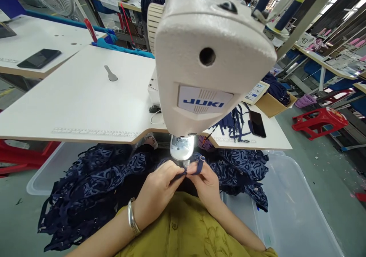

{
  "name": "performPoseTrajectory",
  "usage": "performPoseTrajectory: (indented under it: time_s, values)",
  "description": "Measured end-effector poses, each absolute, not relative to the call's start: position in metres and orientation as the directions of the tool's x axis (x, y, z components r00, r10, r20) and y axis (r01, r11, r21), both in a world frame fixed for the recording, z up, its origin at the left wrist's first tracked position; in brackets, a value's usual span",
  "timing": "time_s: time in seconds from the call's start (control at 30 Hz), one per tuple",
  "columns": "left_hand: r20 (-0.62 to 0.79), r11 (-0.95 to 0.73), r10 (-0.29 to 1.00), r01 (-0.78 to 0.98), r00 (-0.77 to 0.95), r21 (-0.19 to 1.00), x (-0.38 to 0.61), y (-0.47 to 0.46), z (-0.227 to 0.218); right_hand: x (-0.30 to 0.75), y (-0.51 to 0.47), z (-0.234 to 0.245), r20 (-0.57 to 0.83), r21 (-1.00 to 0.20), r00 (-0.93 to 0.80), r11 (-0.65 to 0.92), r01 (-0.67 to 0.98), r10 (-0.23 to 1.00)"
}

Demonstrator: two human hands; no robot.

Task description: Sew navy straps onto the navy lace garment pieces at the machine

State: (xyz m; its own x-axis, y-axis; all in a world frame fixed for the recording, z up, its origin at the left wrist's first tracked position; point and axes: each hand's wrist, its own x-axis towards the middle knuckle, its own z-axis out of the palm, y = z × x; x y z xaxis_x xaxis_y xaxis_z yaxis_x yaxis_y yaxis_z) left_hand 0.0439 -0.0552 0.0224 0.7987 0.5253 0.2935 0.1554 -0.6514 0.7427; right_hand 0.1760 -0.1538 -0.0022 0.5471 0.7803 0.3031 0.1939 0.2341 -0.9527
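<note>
Just below the needle area of a JUKI sewing machine [214,74], my two hands meet. My left hand [161,179] is closed, pinching dark navy fabric, probably part of a bra, at the machine's lit foot. In my right hand [206,182], finger and thumb pinch a navy strap [199,166] with a small metal slider on it. The fingertips of both hands nearly touch. Navy patterned bras [100,177] lie heaped to the left, and more patterned bras [243,169] to the right. The exact seam under the foot is hidden by my fingers.
A white table [85,93] extends left, with a grey spoon-shaped piece [111,74] on it. Dark straps [234,123] and a phone [257,123] lie right of the machine. Clear plastic bins [294,196] stand below. A red stool [320,122] is farther right.
</note>
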Motion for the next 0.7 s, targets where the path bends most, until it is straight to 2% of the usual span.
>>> performPoseTrajectory:
  time_s: [0.1,0.23,0.4,0.53,0.7]
  values:
    - [0.350,-0.724,0.514,0.176,0.783,0.667,0.042,-0.057,0.023,0.174,-0.154,-0.006,0.339,-0.941,0.578,0.280,0.193,0.742]
    - [0.379,-0.744,0.525,0.196,0.762,0.639,0.042,-0.057,0.026,0.173,-0.152,-0.013,0.368,-0.925,0.593,0.348,0.154,0.716]
    - [0.371,-0.782,0.462,0.173,0.805,0.599,0.042,-0.055,0.029,0.175,-0.152,-0.017,0.355,-0.935,0.581,0.276,0.223,0.732]
    - [0.326,-0.734,0.467,0.155,0.822,0.661,0.043,-0.054,0.031,0.179,-0.156,-0.019,0.392,-0.910,0.517,0.241,0.336,0.761]
    - [0.189,-0.550,0.524,0.160,0.831,0.819,0.048,-0.054,0.034,0.180,-0.159,-0.020,0.427,-0.890,0.503,0.250,0.382,0.752]
